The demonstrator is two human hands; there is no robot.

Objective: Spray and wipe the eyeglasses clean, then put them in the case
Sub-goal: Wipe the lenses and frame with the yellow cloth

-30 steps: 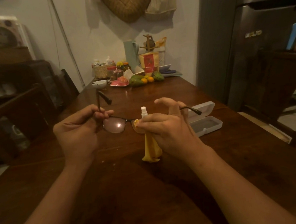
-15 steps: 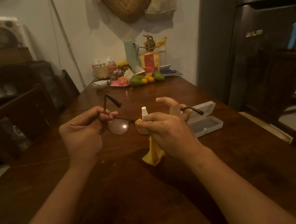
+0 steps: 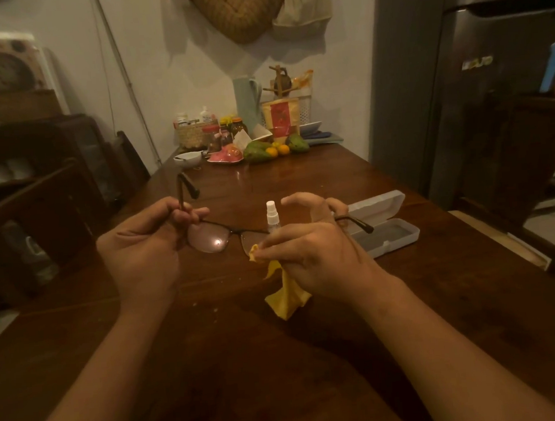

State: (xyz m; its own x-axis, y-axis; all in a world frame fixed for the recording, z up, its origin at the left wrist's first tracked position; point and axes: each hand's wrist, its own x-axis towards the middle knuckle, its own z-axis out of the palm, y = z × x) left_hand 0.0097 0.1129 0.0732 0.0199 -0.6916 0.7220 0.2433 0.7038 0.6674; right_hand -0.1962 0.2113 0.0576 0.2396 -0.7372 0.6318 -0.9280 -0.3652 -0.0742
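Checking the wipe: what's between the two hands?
Head view: the eyeglasses span the gap, one lens uncovered; left hand grips the frame, right hand pinches the yellow cloth on the other lens.

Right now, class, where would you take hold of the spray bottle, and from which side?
Probably grip the spray bottle round its clear body below the white nozzle, coming from the far side: it stands upright, and the eyeglasses and right hand block its near side.
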